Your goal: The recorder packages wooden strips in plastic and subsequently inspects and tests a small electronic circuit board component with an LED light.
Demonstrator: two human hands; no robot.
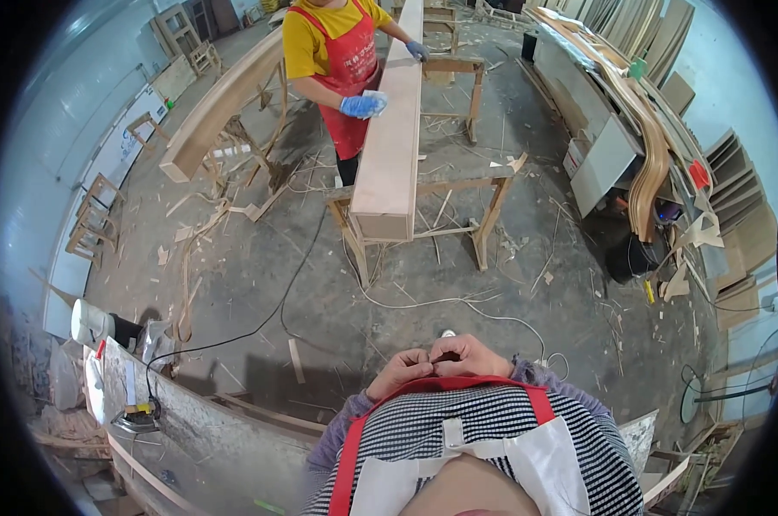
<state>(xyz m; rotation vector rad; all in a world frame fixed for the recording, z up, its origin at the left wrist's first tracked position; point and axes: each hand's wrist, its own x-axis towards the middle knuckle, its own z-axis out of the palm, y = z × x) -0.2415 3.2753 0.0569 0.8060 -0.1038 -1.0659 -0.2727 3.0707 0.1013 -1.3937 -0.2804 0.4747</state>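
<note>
My left hand (401, 371) and my right hand (468, 355) meet in front of my chest, just above the top edge of my red apron (458, 383). The fingers of both are bent and pinched, with the fingertips almost touching. A dark gap shows between them; whatever they hold, if anything, is too small to make out. Beyond my hands, a long box-shaped wooden beam (389, 176) rests on wooden trestles (489, 215). A co-worker in a yellow shirt and red apron (347, 60) stands at its left side, blue-gloved hands on or close to the beam.
Cables (303, 258) and wood scraps lie across the concrete floor. Another long beam (225, 107) stands at the left. Curved wooden mouldings (651, 172) lie along a bench at the right, above a black bucket (634, 258). A corded power tool (137, 420) sits on the board behind me, lower left.
</note>
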